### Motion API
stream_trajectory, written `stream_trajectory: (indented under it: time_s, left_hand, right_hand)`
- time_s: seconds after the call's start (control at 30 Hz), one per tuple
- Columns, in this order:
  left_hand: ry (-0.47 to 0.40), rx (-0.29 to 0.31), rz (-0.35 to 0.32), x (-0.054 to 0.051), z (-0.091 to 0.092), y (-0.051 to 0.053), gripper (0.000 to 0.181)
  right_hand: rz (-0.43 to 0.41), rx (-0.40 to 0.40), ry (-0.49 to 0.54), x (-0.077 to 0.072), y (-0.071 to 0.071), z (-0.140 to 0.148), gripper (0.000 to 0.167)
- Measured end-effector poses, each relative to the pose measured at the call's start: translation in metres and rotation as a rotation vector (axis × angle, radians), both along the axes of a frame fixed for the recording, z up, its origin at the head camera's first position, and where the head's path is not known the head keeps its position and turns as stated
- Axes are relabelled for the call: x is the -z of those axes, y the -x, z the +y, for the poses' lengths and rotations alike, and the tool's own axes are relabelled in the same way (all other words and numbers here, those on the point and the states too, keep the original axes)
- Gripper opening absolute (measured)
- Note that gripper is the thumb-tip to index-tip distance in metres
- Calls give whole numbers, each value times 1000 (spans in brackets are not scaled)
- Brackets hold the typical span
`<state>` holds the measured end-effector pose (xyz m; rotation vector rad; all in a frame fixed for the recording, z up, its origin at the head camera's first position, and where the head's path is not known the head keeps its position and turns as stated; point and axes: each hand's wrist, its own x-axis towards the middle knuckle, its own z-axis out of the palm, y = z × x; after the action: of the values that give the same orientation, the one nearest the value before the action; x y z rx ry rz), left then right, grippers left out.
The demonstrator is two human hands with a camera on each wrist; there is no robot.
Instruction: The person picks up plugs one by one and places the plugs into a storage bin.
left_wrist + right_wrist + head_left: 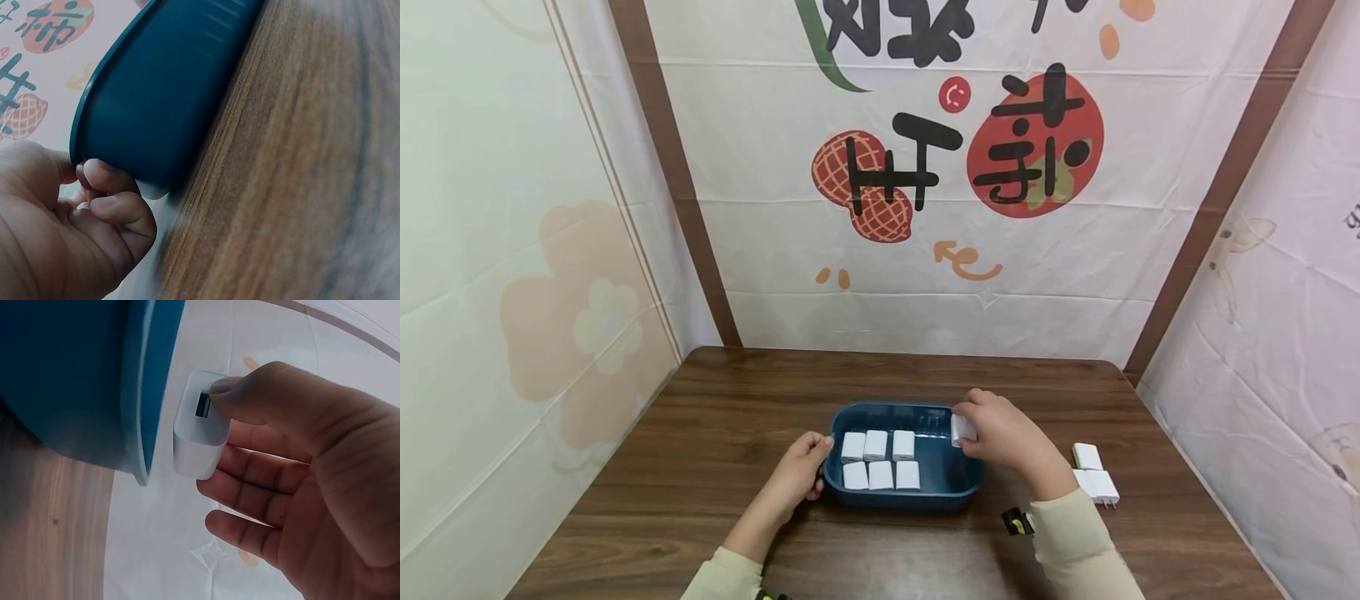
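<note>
A blue tray [898, 500] holds several white blocks [880, 476] in two rows toward its left side. My left hand [801, 473] grips the tray's left end, thumb at the rim; in the left wrist view the hand [75, 219] has its fingers curled against the outer wall of the tray [156, 94]. My right hand [1003, 433] pinches a white charger [962, 429] at the tray's right end. The right wrist view has the charger [201, 428], a USB port on its face, between thumb and fingers of the hand [312, 469], beside the tray rim [140, 394].
White chargers [1087, 456] lie in a small group on the wooden table [760, 392] to the right of my right forearm, one with its prongs showing. A black and yellow item [1017, 522] is beside the right sleeve. Printed cloth hangs behind the table and at both sides.
</note>
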<state>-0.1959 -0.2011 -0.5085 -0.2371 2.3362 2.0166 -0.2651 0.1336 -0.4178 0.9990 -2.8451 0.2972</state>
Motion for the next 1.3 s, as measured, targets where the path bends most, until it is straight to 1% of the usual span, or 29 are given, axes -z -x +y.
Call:
stream_trajectory:
  time_s: [0.3,0.63,0.87,1.03,1.3]
  left_hand:
    - [6,-2,5,0,1,0,34]
    - [4,6,-3,1,-1,0,35]
    - [11,-13,0,0,1,-1,34]
    - [12,-15,2,-1,2,-1,34]
    - [9,-8,-13,1,-1,1,33]
  right_hand:
    - [77,-68,-23,6,0,-10,41]
    - [102,-71,-58,18,-2,-22,43]
    - [142,-105,-79,27,0,-27,43]
    - [171,-128,-90,33,3,-30,40]
    - [182,-138,-105,42,5,-36,41]
